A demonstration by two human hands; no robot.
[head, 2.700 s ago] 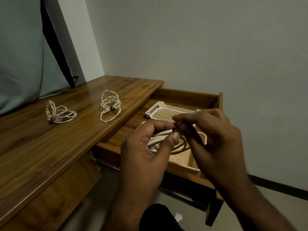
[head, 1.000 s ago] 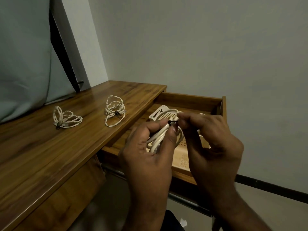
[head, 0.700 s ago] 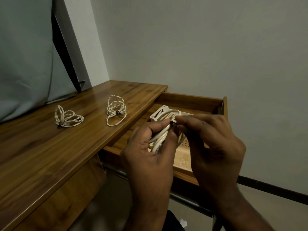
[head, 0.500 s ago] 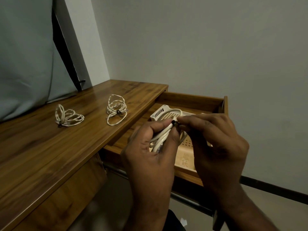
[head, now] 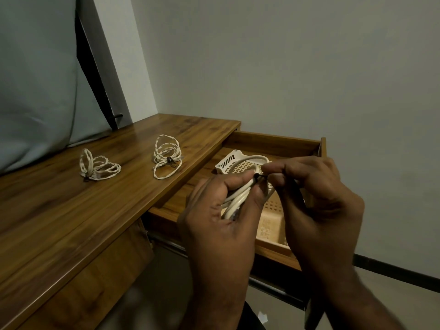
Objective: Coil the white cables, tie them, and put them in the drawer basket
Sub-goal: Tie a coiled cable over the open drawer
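The left hand (head: 214,225) is gripping a coiled white cable (head: 238,198), its thumb and fingers curling round the gathered loops, while one loop is arching up past the fingertips. The right hand (head: 316,201) is pinching a small dark tie (head: 258,176) at the top of the bundle between thumb and forefinger, the other fingers curling beneath. Both hands are hovering over the open drawer (head: 273,144), which is standing out from the right end of the tabletop (head: 71,210). A cream perforated basket (head: 229,160) is sitting in the drawer, partly hidden behind the hands, and the cable being held is above it, not resting inside. Two more coiled cables are lying on the tabletop, each cinched with a dark tie: one (head: 166,156) near the right edge beside the drawer, the other (head: 98,167) farther left, toward the back edge. A grey curtain (head: 35,79) is hanging behind the tabletop at its back left.
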